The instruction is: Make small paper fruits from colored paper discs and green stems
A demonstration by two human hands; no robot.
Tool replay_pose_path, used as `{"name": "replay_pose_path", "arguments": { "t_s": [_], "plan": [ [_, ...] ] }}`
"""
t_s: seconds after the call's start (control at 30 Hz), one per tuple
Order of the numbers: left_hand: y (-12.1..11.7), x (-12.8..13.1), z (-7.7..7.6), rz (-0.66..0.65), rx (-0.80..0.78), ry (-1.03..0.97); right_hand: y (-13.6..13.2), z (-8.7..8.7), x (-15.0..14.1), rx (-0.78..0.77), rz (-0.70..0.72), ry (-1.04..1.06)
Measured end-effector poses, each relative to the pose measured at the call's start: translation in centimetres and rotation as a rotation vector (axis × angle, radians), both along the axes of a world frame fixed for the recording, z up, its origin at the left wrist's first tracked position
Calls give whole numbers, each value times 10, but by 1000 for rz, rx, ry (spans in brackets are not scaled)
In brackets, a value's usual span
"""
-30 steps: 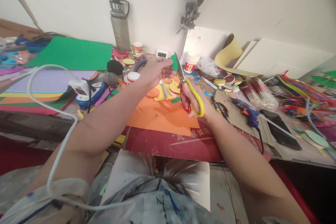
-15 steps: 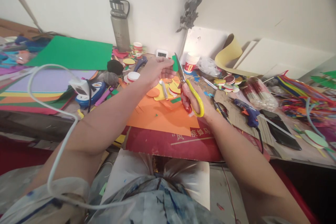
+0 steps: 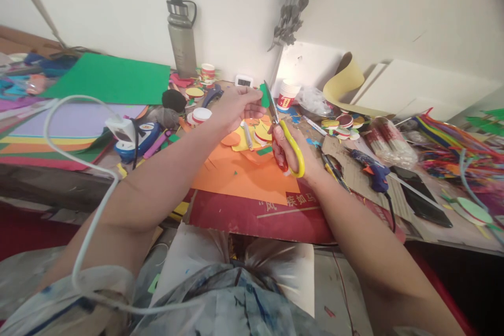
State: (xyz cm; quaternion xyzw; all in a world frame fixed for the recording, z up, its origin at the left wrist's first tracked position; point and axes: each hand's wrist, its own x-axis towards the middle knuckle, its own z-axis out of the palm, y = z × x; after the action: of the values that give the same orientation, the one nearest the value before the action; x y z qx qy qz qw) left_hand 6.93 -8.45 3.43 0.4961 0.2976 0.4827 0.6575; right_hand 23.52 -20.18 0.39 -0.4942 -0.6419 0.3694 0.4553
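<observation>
Between the thumb and fingers of my left hand [image 3: 241, 105] is a small piece of green paper [image 3: 264, 95], held up above the table. My right hand [image 3: 290, 146] is closed round the scissors [image 3: 293, 148], which have one yellow and one red handle. Their blades point up and lie along the right edge of the green paper. Under my hands are an orange sheet [image 3: 244, 181], yellow and orange cut pieces, and a glue-stick-like white tube [image 3: 248, 135]. Green strips [image 3: 265, 151] lie close to the scissors' handles.
A grey bottle [image 3: 182, 37] stands by the wall, left of a paper cup [image 3: 288, 94]. A glue gun [image 3: 372, 168] and a black phone [image 3: 421, 197] lie at right. Coloured sheets [image 3: 110, 79] are stacked at left. A white cable [image 3: 84, 241] loops across my left arm.
The view has shifted slightly. The green paper is turned a little, and its upper edge looks more jagged. Both hands keep their grips.
</observation>
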Motion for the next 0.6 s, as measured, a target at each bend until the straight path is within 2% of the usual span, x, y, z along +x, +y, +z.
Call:
{"name": "replay_pose_path", "arguments": {
  "t_s": [0.6],
  "plan": [
    [-3,1,1,9,-8,28,0,-7,-3,41,-75,-51]
  ]
}}
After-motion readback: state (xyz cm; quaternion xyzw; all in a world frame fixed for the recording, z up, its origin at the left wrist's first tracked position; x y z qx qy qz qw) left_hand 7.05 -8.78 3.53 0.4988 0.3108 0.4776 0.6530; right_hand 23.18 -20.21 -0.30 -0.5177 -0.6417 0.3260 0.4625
